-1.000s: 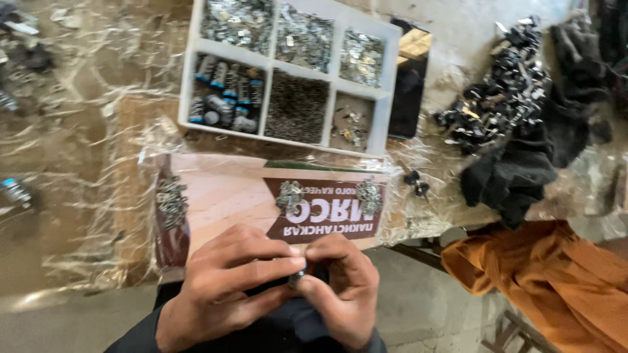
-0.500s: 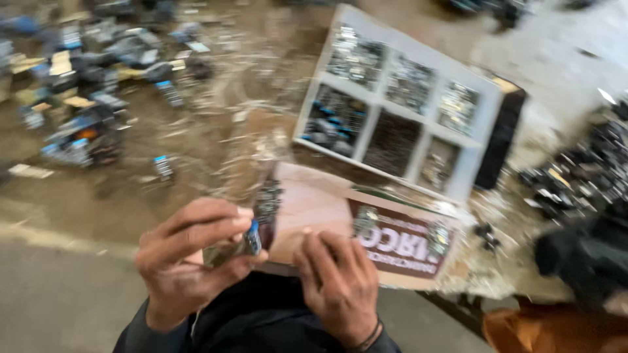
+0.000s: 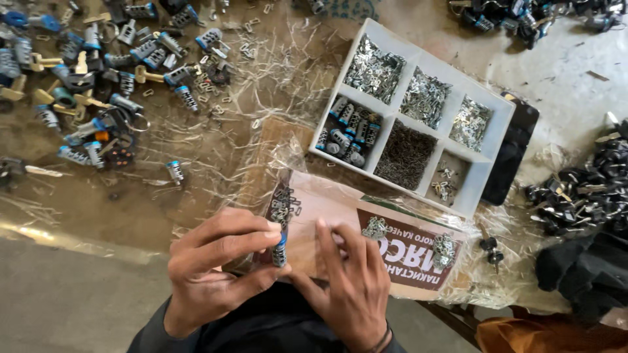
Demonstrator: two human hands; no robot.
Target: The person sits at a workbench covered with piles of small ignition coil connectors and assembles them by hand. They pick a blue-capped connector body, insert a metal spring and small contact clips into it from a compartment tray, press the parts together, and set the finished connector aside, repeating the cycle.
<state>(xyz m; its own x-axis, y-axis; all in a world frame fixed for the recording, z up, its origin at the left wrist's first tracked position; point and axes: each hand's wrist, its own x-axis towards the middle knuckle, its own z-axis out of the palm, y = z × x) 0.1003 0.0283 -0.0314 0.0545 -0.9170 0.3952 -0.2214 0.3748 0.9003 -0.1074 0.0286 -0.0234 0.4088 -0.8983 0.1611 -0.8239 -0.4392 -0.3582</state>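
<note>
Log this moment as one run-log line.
left hand: pinching small lock cylinder | right hand: fingertips beside cylinder | divided parts tray: ahead right | loose cylinders: far left

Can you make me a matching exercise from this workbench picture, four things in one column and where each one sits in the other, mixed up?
Things:
1. small lock cylinder
2. white compartment tray
3. pile of blue-tipped cylinders and keys
4. heap of black parts

Places:
A. far right edge of the table
B. upper left of the table
C. pinched in the left hand, beside the right hand
D. centre right, holding sorted metal bits

Pairs: 1-C, 2-D, 3-B, 4-A
</note>
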